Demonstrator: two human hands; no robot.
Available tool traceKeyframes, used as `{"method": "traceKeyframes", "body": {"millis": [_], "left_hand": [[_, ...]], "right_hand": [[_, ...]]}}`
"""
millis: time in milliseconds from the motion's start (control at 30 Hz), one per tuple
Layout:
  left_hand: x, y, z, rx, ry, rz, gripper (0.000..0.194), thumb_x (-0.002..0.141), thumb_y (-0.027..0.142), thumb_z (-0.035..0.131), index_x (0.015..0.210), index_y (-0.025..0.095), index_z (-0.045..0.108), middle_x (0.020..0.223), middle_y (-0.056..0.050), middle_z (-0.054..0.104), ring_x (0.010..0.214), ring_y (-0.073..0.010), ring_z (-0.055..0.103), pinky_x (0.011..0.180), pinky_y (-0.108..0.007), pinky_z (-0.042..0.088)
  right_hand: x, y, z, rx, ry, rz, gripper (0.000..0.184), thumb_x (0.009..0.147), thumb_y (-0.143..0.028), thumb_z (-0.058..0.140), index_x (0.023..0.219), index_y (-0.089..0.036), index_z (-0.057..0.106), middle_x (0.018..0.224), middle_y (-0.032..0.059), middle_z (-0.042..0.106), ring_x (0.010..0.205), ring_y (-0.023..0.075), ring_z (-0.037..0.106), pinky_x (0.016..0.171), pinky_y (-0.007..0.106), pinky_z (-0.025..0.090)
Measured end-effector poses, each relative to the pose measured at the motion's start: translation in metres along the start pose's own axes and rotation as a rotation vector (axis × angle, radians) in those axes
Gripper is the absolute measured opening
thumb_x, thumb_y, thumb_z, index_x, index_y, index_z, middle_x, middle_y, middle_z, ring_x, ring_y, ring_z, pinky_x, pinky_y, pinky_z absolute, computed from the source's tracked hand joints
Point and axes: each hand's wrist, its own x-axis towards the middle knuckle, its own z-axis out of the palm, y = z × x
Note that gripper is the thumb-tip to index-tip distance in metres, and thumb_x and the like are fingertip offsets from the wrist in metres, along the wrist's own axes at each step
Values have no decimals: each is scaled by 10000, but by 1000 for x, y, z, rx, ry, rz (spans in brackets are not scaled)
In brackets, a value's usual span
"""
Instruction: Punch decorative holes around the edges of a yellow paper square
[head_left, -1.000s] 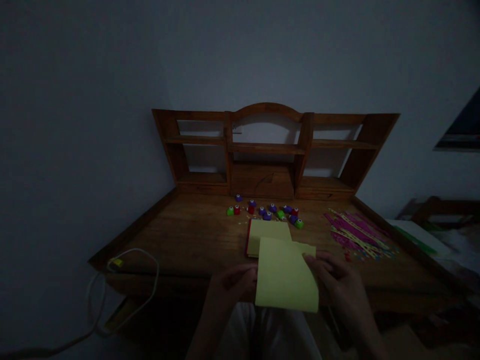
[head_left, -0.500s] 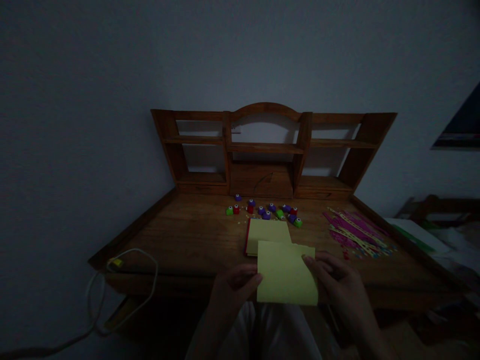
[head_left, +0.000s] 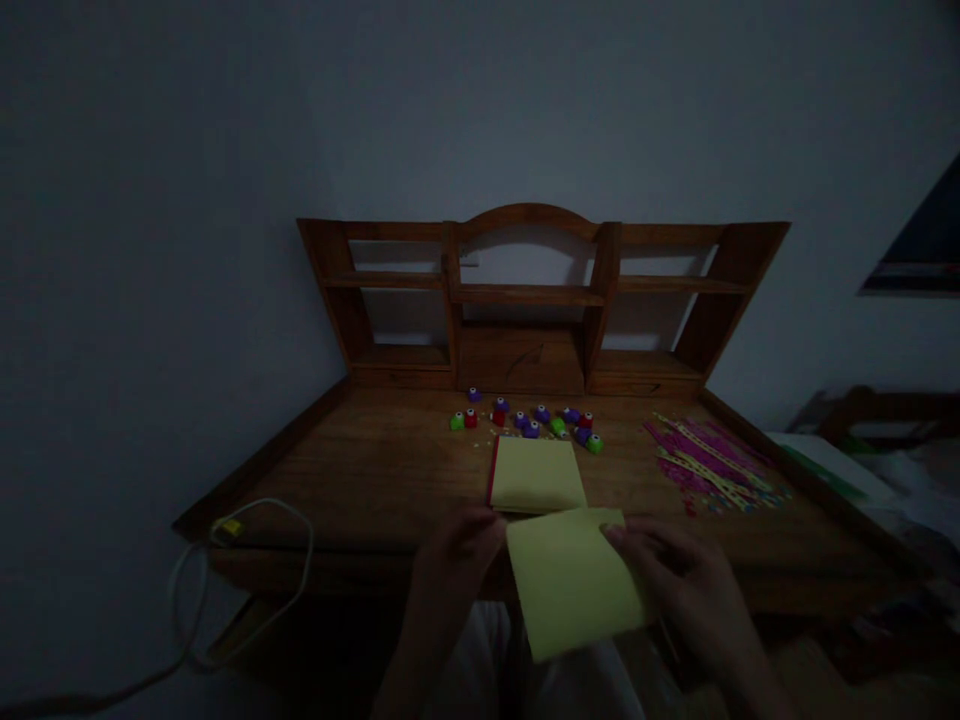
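A sheet of yellow paper hangs tilted over the desk's front edge, above my lap. My right hand pinches its upper right part, thumb on the near face. At its upper left corner, my left hand has curled fingers closed at the paper's edge, slightly blurred. Just beyond the sheet lies a pad of yellow paper with a red edge along its left side. Behind the pad are several small purple, red and green craft punches with eye-like tops, and tiny pale paper bits.
Magenta and yellow punched paper strips lie in a heap with coloured bits on the right. A wooden shelf unit stands along the back of the wooden desk. A white cable loops over the left front edge.
The yellow sheet has come down towards me and tilted, uncovering more of the pad. My left hand has shifted slightly up and left to the sheet's upper corner.
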Motion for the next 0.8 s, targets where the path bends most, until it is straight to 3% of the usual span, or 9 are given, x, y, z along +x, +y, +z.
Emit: {"method": "traceKeyframes", "body": {"millis": [67, 233, 333, 467, 567, 667, 733, 800], "left_hand": [[2, 13, -1, 30, -38, 49, 299, 783, 442, 641, 942, 201, 720, 1007, -67, 718, 984, -233, 649, 863, -304, 504], [-3, 46, 6, 12, -459, 100, 248, 806, 380, 637, 975, 220, 722, 992, -49, 720, 925, -194, 663, 822, -252, 510], [-7, 55, 15, 50, -533, 158, 223, 781, 350, 669, 948, 212, 722, 905, -33, 724, 852, -178, 665, 787, -237, 506], [-7, 50, 21, 83, -497, 185, 137, 821, 298, 615, 828, 199, 708, 803, -13, 717, 769, -157, 659, 717, -218, 492], [-3, 40, 23, 2, -366, 120, 162, 813, 331, 623, 807, 184, 688, 795, -24, 714, 759, -164, 662, 692, -217, 496], [-1, 34, 26, -96, -219, 15, 207, 802, 378, 635, 781, 176, 673, 790, -33, 716, 766, -177, 668, 672, -218, 501], [-2, 32, 28, -109, -162, 0, 217, 802, 389, 636, 767, 179, 675, 786, -27, 718, 770, -176, 671, 678, -214, 502], [-5, 32, 29, -80, -141, 10, 226, 808, 397, 629, 760, 184, 688, 778, -18, 720, 756, -172, 674, 676, -213, 505]], "right_hand": [[-4, -3, -1, -50, -34, -6, 378, 651, -572, 726, 751, -208, 757, 680, 43, 702, 617, 213, 612, 516, 265, 455], [-9, -10, 0, -64, -253, -31, 353, 684, -551, 711, 683, -198, 728, 553, -5, 582, 510, 138, 495, 455, 225, 357], [-6, -12, -1, -81, -378, -54, 337, 695, -517, 723, 634, -186, 700, 534, -16, 550, 509, 120, 470, 473, 214, 345], [3, -13, -5, -64, -428, -42, 310, 698, -492, 735, 661, -186, 696, 586, -5, 590, 561, 136, 522, 521, 215, 392], [8, -5, -9, 56, -377, 3, 306, 691, -485, 745, 772, -192, 713, 717, 23, 668, 673, 178, 607, 573, 229, 451], [4, 8, -5, 233, -326, 156, 421, 703, -524, 723, 941, -176, 721, 872, 87, 731, 742, 236, 670, 628, 297, 518], [-4, 13, 0, 262, -345, 286, 477, 682, -545, 732, 950, -150, 726, 883, 122, 743, 749, 273, 695, 643, 339, 544], [-12, 12, 6, 232, -266, 320, 480, 653, -531, 757, 943, -149, 731, 899, 124, 749, 787, 291, 706, 672, 351, 560]]}}
